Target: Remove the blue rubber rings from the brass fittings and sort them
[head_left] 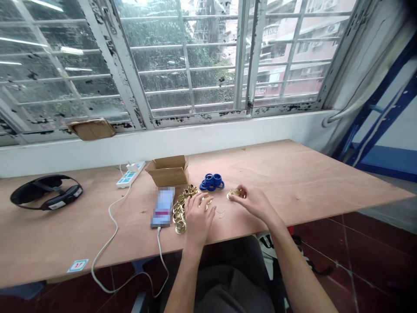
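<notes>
My left hand [199, 214] has its fingers apart over the right edge of a cluster of shiny gold metal fittings [180, 209], with some pieces partly hidden beneath the fingers. To the right, my right hand [253, 201] pinches a gold metal fitting [232, 194] between thumb and fingers, low over the table. A small stack of blue rings [211, 181] sits just beyond the gap between my hands. Thin white strands [220, 213] lie on the wood between them.
Left of the fittings is a phone [163, 208] on a white cable. Behind it stands an open cardboard box [168, 171]. A power strip [130, 174] and a black headset [48, 192] lie farther left on the wooden table [312, 178]. The front edge runs close to my lap.
</notes>
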Available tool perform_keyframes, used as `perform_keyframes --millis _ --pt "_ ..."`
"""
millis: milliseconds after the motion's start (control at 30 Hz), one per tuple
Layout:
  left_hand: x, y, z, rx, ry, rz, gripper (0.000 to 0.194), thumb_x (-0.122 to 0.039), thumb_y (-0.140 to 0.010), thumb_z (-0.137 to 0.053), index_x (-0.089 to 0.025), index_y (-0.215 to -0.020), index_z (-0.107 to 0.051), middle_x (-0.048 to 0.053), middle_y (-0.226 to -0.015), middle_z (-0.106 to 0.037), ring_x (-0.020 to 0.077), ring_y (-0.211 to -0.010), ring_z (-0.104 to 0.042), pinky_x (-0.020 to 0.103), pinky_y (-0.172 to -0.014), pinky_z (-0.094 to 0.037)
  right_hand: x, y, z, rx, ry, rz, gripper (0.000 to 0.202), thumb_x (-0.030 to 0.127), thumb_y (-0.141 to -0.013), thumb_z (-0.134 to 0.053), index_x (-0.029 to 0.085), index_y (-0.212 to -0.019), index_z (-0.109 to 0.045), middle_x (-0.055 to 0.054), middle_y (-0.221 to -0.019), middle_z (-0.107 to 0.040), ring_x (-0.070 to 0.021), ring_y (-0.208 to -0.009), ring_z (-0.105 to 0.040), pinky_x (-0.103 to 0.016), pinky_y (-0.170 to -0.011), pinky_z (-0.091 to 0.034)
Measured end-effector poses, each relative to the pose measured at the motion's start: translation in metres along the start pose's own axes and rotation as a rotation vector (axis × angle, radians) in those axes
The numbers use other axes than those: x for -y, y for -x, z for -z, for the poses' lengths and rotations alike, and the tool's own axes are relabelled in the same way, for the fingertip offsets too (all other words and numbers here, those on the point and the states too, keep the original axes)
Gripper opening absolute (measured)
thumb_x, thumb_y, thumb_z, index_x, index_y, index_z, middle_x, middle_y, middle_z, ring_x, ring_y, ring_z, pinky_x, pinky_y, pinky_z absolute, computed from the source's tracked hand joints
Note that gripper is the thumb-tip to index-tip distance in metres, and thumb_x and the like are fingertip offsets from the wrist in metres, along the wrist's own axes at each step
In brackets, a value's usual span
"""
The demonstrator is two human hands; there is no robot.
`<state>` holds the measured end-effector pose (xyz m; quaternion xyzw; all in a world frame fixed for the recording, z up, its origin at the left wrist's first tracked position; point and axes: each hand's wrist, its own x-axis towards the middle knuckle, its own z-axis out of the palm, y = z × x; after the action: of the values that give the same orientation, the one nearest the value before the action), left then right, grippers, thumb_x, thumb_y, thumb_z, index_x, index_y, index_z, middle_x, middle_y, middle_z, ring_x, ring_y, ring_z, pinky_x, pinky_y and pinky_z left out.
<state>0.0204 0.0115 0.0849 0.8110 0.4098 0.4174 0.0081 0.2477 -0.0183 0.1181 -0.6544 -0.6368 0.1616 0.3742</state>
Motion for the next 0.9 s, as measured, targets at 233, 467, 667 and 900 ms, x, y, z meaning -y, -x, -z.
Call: perform_keyframes --millis 233,467,667,900 --pt "0.008 0.002 -0.009 0.113 -0.103 0.082 0.018 -0.023 -0.095 -0.061 -0.029 -0.105 -0.074 0.005 -0.137 -0.067 0.0333 -0.138 -0.049 0.065 -0.124 -0.018 -0.034 0.003 0.022 0.063 0.164 -0.227 0.023 0.038 -0.082 -0.071 0.021 -0.097 -0.072 -0.003 -0.08 -0.073 -0.0202 -0.073 -0.066 -0.027 -0.06 -0.036" --pt "0.006 0.0 -0.006 0.185 -0.152 0.085 0.02 -0.026 -0.092 -0.063 -0.03 -0.109 -0.074 0.007 -0.142 -0.063 0.0376 -0.142 -0.044 0.07 -0.123 -0.012 -0.027 0.005 0.01 0.156 0.169 -0.152 0.021 0.033 -0.083 -0.07 0.023 -0.101 -0.072 -0.004 -0.084 -0.074 -0.0202 -0.075 -0.064 -0.026 -0.062 -0.034" --pt "0.01 0.001 -0.008 0.162 -0.111 0.073 0.02 -0.021 -0.094 -0.06 -0.028 -0.108 -0.072 0.005 -0.125 -0.072 0.034 -0.133 -0.052 0.068 -0.124 -0.012 -0.02 0.006 -0.001 0.051 0.253 -0.138 0.024 0.029 -0.085 -0.068 0.022 -0.108 -0.07 -0.006 -0.089 -0.074 -0.0203 -0.077 -0.064 -0.026 -0.064 -0.032" --pt "0.009 0.001 -0.006 0.057 -0.016 -0.013 0.016 -0.022 -0.097 -0.061 -0.028 -0.108 -0.071 0.002 -0.117 -0.076 0.0295 -0.133 -0.055 0.066 -0.127 -0.01 -0.012 0.01 -0.003 0.013 0.255 -0.138 0.02 0.03 -0.089 -0.064 0.021 -0.107 -0.067 -0.007 -0.09 -0.072 -0.0191 -0.074 -0.06 -0.027 -0.063 -0.028"
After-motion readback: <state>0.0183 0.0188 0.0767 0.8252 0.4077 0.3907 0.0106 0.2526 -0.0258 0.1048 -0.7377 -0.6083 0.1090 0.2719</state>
